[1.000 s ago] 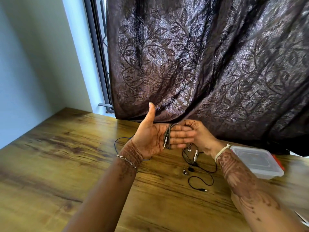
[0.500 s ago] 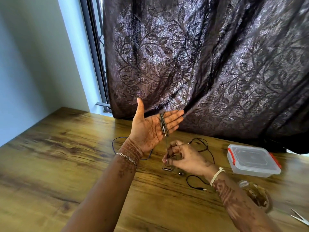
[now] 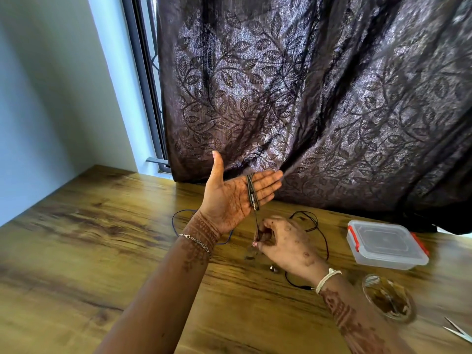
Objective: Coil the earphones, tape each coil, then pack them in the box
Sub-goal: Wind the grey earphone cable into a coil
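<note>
Head view: flat left hand [image 3: 233,198] carries limp, light earphone cord [image 3: 252,194]; right hand [image 3: 278,240] pinches its hanging strand, best guided there.

Henna patterns [image 3: 201,227] band both wrists; the left hand [image 3: 229,198] wears a silver chain bracelet [image 3: 195,241], the right hand [image 3: 287,242] a white thread [image 3: 327,276].

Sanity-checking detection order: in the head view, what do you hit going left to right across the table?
blue cable → earphone coil lying on the left hand → right hand → plastic box → scissors. The tape roll is skipped because it overlaps the box.
</note>
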